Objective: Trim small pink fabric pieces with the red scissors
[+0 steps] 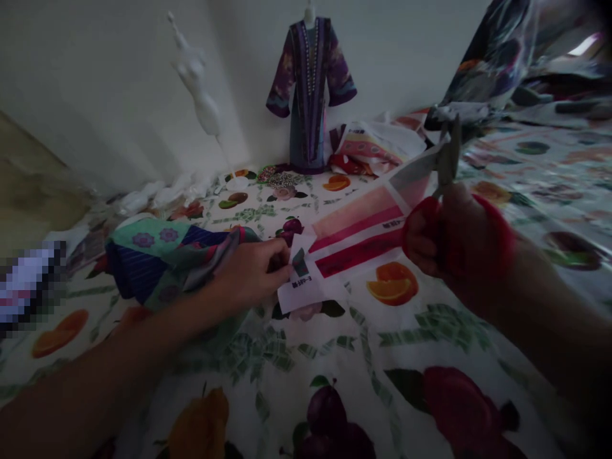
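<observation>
My left hand (258,271) is closed in a pinch on the near left end of a printed fabric piece (358,223). The piece is white with pink, red and grey patches and small dark lettering. It stretches up to the right, towards my right hand (459,236). That hand is wrapped round the red handles of a pair of scissors (448,153). Their blades point up and look slightly parted beside the fabric's far right end; whether they touch it I cannot tell. A patterned green and navy cloth (157,255) lies bunched beside my left hand.
A small dress form wears a purple robe (310,95) at the back; a bare white one (198,89) leans left of it. Beads (282,178) and crumpled printed fabric (373,150) lie near them. Clear plastic wrapping (507,57) stands at right. A fruit-print tablecloth (335,363) covers the table.
</observation>
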### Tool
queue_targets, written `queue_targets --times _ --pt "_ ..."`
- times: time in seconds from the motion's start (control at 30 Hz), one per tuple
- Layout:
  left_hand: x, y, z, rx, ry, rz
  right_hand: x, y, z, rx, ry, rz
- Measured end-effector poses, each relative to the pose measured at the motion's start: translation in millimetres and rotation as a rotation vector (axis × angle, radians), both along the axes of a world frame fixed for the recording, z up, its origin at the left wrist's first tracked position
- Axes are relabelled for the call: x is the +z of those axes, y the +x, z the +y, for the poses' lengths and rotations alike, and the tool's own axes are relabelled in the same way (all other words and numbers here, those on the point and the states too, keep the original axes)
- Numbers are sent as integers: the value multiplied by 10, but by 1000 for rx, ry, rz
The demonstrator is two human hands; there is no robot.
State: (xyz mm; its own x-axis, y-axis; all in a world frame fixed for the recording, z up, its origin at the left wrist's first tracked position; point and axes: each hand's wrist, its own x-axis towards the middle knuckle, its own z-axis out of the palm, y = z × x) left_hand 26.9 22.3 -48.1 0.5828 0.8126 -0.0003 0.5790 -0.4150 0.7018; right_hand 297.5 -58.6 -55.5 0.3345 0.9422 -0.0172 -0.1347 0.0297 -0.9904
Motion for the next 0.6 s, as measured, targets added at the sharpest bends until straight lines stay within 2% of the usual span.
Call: queue_targets --times 0.1,0.27,0.33,0.47,0.6 --pt "-9 2 12 34 -126 -105 -3 -25 -16 48 -13 26" --pt "-30 39 -57 137 -612 -483 15 -178 -100 178 -62 7" --pt "-10 58 -117 124 -738 -567 18 -245 -130 247 -82 -15" --pt "74 90 -227 32 -833 -696 26 -320 -178 355 -118 -69" --pt "120 122 -297 131 -837 -880 44 -369 -242 438 -169 -110"
